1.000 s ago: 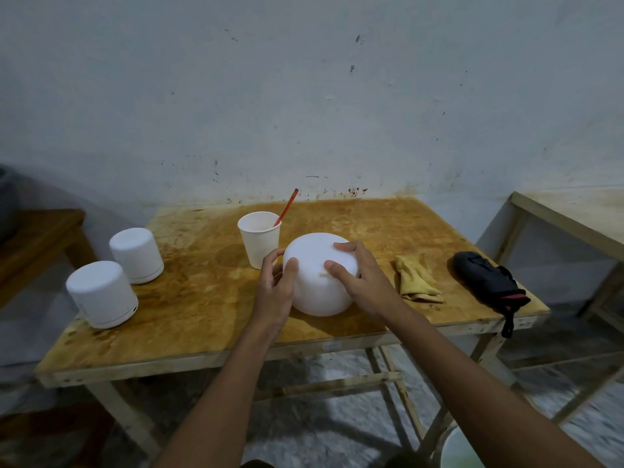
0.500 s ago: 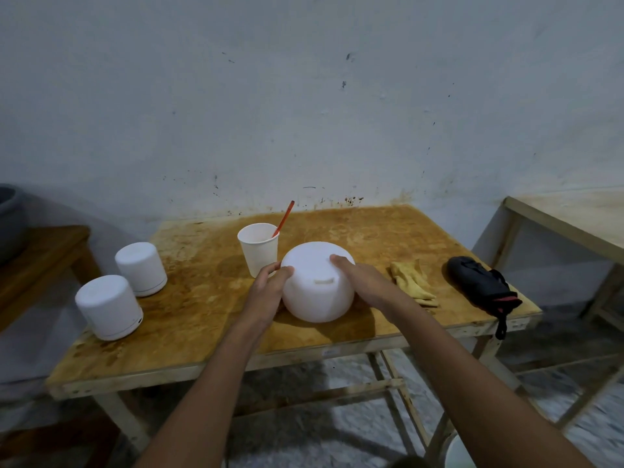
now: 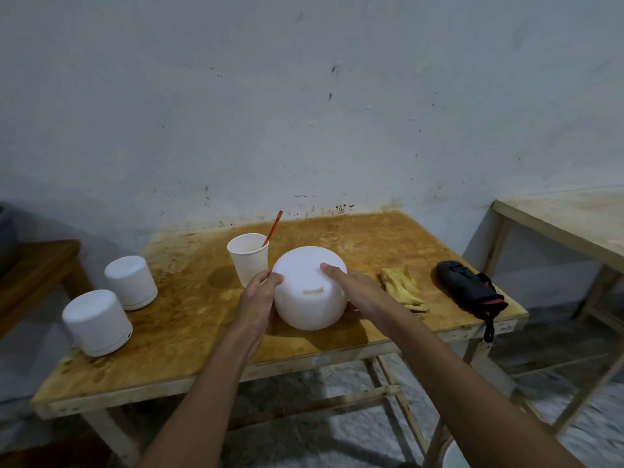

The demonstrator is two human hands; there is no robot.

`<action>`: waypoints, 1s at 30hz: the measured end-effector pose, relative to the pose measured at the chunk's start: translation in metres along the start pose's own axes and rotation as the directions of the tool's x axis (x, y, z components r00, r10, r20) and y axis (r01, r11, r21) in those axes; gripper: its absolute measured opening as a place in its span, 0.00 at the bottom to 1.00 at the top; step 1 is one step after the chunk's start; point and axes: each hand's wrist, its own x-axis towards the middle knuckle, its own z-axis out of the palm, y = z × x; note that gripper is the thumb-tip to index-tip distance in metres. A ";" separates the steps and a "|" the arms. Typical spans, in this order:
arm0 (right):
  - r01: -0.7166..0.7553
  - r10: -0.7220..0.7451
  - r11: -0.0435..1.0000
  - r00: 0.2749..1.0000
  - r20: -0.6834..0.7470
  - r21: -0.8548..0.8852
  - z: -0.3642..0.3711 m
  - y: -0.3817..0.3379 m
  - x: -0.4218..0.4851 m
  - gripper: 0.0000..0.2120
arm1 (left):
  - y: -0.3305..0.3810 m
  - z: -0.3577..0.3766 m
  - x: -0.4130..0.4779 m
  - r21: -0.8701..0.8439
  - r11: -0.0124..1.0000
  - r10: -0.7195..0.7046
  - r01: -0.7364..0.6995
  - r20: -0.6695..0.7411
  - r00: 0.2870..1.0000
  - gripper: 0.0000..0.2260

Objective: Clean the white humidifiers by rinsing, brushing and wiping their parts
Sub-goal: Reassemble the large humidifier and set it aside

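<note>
Early in the job, most likely at the opening-up step: round white humidifier (image 3: 309, 288) seemingly resting near the front middle of the wooden table (image 3: 354, 238), clasped from both sides, left hand (image 3: 260, 298) curled round its left flank with thumb on the top edge, right hand (image 3: 358, 292) wrapped round the right flank, thumb likewise on top. Small slot on the near face, turned toward the camera. Next, probably, twisting or lifting the upper shell off the base, needing a firm hold low down and an even pull above; no seam visible, so hard to say where to part it. Just behind the left hand, a white paper cup (image 3: 248, 258) with a red-handled tool (image 3: 273, 228) leaning out, likely the brush; any liquid inside impossible to confirm. Nearer cylindrical humidifier (image 3: 96, 320) and farther cylindrical humidifier (image 3: 130, 282) closed, at the left edge, well apart from the hands. Yellow cloth (image 3: 401, 288) just right of the right hand, handy for wiping; black pouch (image 3: 469, 288) beyond it at the table edge
</note>
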 end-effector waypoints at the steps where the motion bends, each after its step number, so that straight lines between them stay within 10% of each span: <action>1: -0.013 0.013 0.999 1.000 0.004 0.038 -0.002 -0.001 -0.001 0.20 | 0.003 0.003 0.000 0.026 1.000 0.013 -0.013 0.002 1.000 0.14; 4: -0.052 0.051 0.982 0.999 0.008 0.180 -0.014 -0.001 -0.001 0.23 | 0.010 0.015 0.004 0.067 0.997 0.029 -0.030 0.022 0.999 0.26; 11: -0.009 0.028 0.961 0.997 -0.066 0.276 -0.026 0.009 0.009 0.22 | 0.012 0.038 0.011 -0.103 0.986 -0.130 0.132 0.024 0.991 0.08; 30: -0.050 0.052 0.956 0.999 0.001 0.290 -0.040 0.018 0.014 0.29 | 0.014 0.044 0.009 -0.015 0.992 -0.122 0.124 0.082 0.989 0.15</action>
